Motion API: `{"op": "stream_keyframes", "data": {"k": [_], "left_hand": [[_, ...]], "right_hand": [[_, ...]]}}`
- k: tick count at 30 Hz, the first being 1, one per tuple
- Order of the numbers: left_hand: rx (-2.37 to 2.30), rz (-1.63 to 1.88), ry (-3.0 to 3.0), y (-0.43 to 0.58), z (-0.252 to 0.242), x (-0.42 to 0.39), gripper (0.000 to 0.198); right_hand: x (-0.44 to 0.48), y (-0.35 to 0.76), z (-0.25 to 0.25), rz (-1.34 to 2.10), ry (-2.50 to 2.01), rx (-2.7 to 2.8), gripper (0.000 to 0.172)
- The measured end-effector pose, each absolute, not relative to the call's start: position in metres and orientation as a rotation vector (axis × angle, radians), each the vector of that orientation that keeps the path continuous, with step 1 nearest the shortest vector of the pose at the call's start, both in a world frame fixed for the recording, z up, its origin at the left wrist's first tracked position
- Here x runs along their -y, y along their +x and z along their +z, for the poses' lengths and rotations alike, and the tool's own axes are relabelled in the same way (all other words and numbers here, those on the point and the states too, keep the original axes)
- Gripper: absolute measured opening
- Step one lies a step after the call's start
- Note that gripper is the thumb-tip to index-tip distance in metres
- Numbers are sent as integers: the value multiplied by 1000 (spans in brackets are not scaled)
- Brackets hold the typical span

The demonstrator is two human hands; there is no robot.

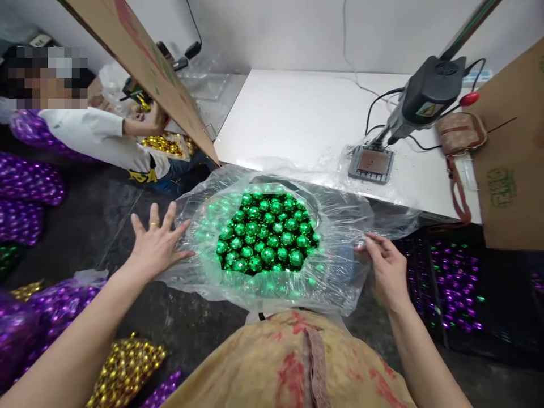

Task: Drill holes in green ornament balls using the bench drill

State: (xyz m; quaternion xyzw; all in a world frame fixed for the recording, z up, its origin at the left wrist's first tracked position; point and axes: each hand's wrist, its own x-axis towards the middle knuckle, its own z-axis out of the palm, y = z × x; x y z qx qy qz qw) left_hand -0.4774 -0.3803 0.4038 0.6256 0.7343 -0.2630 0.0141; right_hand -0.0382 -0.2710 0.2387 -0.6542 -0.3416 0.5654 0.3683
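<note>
In front of my body, a clear plastic bag (340,272) gapes upward, full of shiny green faceted balls (267,235). Its loose film spreads outward on all sides. My left hand (157,241) has its fingers spread at the bag's left edge, and the fingertips lie close to or on the film. A ring shows on one of those fingers. On the right side, my right hand (386,266) pinches the edge of the bag between thumb and fingers.
A white table (297,113) lies ahead, carrying a stand-mounted tool (425,96) and a small pouch (461,133). Cardboard panels (510,181) border it. At left a co-worker (93,133) stands by gold balls (165,145). Bags of purple balls (29,181) and gold balls (127,368) cover the floor.
</note>
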Motion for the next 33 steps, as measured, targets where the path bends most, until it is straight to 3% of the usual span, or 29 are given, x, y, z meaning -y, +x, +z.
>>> {"op": "stream_keyframes", "data": {"k": [6, 8, 11, 13, 16, 18, 25, 30, 33], "left_hand": [[-2158, -726, 2104, -485, 401, 352, 60], [-2073, -664, 2165, -483, 404, 337, 62], [-1942, -408, 2244, -462, 418, 311, 63], [-1805, -196, 2266, -429, 428, 301, 72], [-1453, -142, 2203, -354, 424, 309, 100], [-1254, -209, 2185, -304, 401, 326, 111], [-1447, -522, 1920, -270, 293, 356, 124], [-1186, -274, 1788, -293, 292, 361, 105], [-1092, -121, 1668, -288, 290, 370, 117]], "right_hand": [[278, -35, 260, 1344, -1666, 766, 46], [283, -41, 262, 1353, -1684, 776, 57], [294, -55, 260, 1462, -1743, 767, 91], [301, -66, 257, 1571, -1809, 823, 98], [307, -79, 256, 1681, -1820, 1036, 63], [307, -82, 260, 1596, -1776, 1109, 50], [305, -65, 281, 1131, -1641, 1250, 29], [316, -69, 290, 1216, -1370, 1183, 15], [318, -84, 299, 1286, -1240, 931, 16]]}}
